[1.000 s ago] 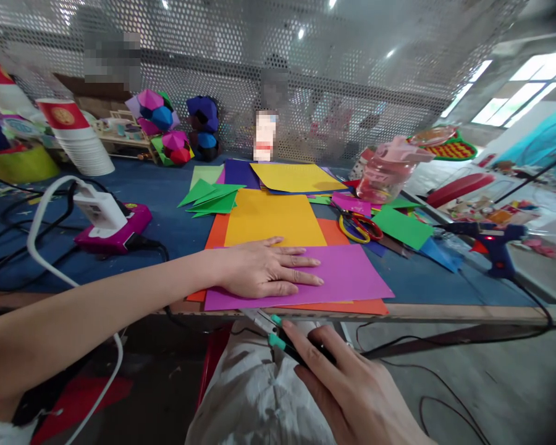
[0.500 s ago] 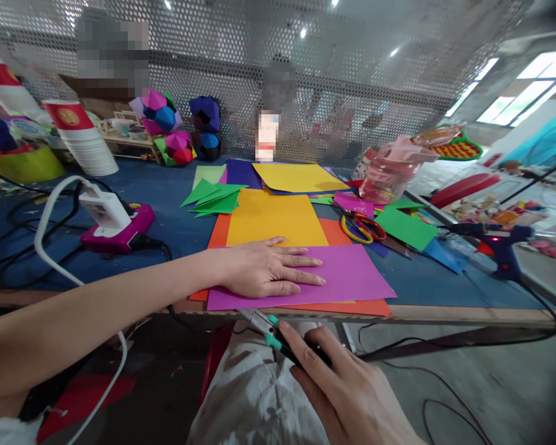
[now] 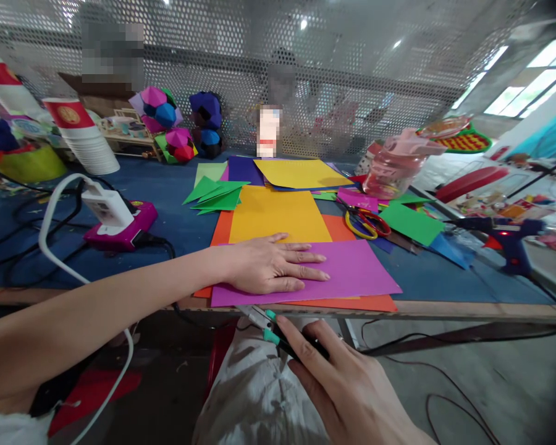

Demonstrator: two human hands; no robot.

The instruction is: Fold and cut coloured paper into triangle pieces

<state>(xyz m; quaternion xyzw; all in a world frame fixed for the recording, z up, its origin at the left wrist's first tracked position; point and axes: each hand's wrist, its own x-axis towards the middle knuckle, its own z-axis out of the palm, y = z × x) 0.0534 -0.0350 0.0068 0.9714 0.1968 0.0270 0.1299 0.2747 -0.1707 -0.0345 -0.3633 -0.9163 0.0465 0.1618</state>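
Note:
My left hand (image 3: 269, 267) lies flat with spread fingers on a purple sheet of paper (image 3: 352, 269) at the table's front edge. Beneath that sheet are a yellow-orange sheet (image 3: 278, 213) and a larger orange sheet (image 3: 343, 228). In front of the table edge, my right hand (image 3: 343, 377) is closed around scissors (image 3: 258, 316) with black and green handles. Their blades point left, close to the purple sheet's front edge; I cannot tell whether they touch it. Part of the handles is hidden by my fingers.
Red-and-yellow-handled scissors (image 3: 364, 222) lie to the right near green paper (image 3: 412, 222), a pink-lidded jar (image 3: 391, 167) and a glue gun (image 3: 509, 241). On the left stand a magenta power strip (image 3: 123, 225) and stacked paper cups (image 3: 81, 136). Folded green pieces (image 3: 217, 196) lie behind.
The view has shifted slightly, so the table appears a little higher and further right. Both hands, the purple sheet and the held scissors keep nearly the same arrangement.

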